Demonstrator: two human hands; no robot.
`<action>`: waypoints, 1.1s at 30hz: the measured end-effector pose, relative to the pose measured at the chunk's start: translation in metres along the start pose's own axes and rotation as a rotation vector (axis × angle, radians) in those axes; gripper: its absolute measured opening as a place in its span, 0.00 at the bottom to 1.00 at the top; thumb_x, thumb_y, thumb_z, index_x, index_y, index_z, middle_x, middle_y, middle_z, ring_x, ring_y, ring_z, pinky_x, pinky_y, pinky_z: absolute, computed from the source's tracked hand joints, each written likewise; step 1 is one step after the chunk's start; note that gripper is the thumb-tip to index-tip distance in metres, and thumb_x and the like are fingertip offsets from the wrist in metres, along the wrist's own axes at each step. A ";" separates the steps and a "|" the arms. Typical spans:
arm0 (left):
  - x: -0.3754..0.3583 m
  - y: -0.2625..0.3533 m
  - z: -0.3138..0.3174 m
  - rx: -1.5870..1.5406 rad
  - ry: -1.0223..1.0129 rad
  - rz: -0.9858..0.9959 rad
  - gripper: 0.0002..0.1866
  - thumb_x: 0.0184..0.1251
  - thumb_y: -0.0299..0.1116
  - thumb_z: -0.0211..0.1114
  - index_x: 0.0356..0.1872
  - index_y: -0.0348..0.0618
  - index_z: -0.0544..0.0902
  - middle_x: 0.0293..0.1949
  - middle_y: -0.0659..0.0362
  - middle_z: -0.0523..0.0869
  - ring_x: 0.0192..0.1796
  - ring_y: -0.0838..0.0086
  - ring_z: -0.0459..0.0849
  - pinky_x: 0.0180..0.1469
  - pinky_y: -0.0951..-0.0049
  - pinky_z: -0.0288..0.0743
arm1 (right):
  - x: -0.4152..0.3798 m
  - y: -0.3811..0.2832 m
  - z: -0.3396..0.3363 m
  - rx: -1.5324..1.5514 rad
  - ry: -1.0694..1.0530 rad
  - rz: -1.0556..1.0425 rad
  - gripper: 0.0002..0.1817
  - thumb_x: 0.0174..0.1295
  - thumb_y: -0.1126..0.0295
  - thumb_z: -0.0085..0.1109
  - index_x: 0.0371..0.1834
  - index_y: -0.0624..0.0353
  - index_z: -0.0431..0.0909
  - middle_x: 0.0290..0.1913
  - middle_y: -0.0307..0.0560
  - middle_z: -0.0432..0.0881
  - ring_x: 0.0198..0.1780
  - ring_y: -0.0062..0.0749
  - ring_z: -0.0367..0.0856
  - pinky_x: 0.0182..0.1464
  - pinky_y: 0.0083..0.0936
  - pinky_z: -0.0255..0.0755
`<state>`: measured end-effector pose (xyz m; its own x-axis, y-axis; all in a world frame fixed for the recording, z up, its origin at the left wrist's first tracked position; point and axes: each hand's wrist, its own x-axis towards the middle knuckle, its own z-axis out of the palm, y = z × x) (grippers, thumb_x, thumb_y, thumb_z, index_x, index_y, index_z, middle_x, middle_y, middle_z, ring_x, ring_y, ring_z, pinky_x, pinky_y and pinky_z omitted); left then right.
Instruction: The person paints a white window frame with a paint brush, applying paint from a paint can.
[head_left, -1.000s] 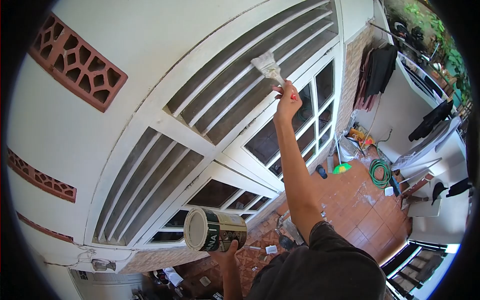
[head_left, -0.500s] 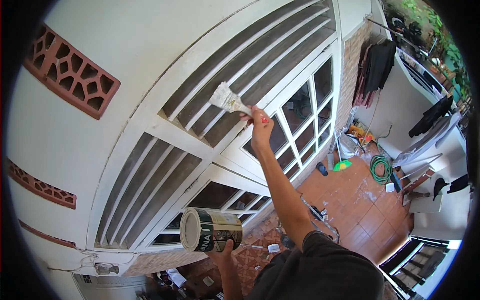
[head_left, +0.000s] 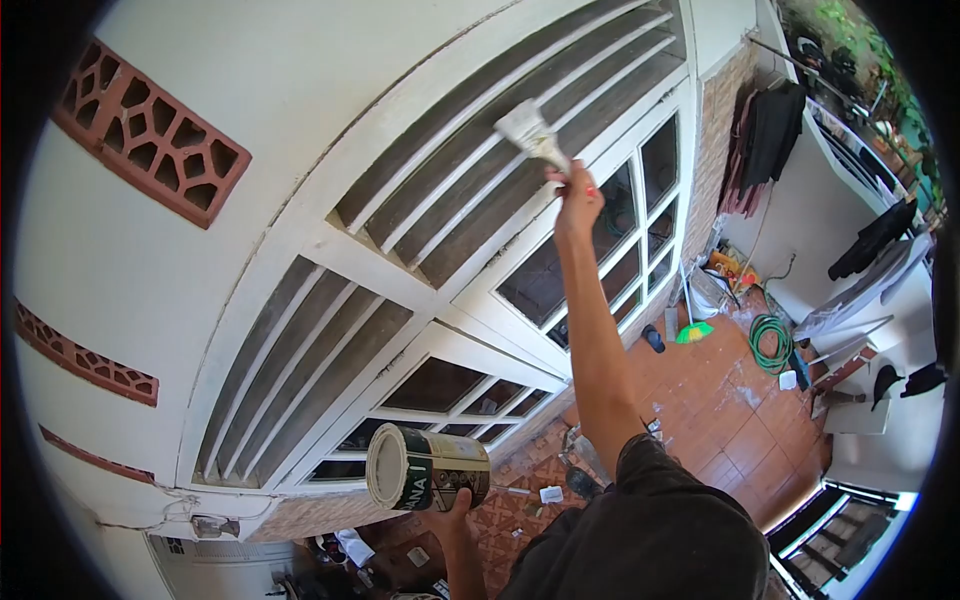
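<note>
My right hand (head_left: 578,203) grips the handle of a wide paintbrush (head_left: 533,138) with white-smeared bristles. The brush overlaps the white slats of the upper louvred vent (head_left: 450,192), its bristle end pointing up and left. Lower down, my left hand (head_left: 452,520) is wrapped round the underside of a paint can (head_left: 440,470) with a dark green and beige label. The can is tilted on its side in this view, its pale round end facing left.
A second louvred vent (head_left: 300,365) sits left of the first. White-framed glass panes (head_left: 535,285) run below the vents. Red breeze blocks (head_left: 150,130) are set in the wall. On the tiled floor (head_left: 720,405) lie a coiled green hose (head_left: 769,345) and a green broom head (head_left: 694,332).
My right hand and the paintbrush have moved up and right along the vent slats. My left hand still holds the can, and the view has shifted slightly.
</note>
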<state>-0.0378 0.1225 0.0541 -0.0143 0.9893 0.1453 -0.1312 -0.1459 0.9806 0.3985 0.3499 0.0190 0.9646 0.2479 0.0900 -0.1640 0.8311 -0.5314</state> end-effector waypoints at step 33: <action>-0.026 -0.036 -0.022 0.430 -0.107 -0.014 0.42 0.35 0.28 0.86 0.57 0.34 0.73 0.52 0.53 0.81 0.51 0.69 0.82 0.55 0.69 0.80 | -0.274 -0.150 -0.297 0.169 0.383 1.064 0.25 0.72 0.45 0.51 0.31 0.58 0.75 0.23 0.37 0.70 0.26 0.25 0.69 0.29 0.21 0.65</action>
<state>-0.0546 0.1018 0.0123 0.0902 0.9884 0.1219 0.2941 -0.1434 0.9449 0.2205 0.0096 -0.1762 0.3143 0.7223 -0.6161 -0.9332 0.3540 -0.0612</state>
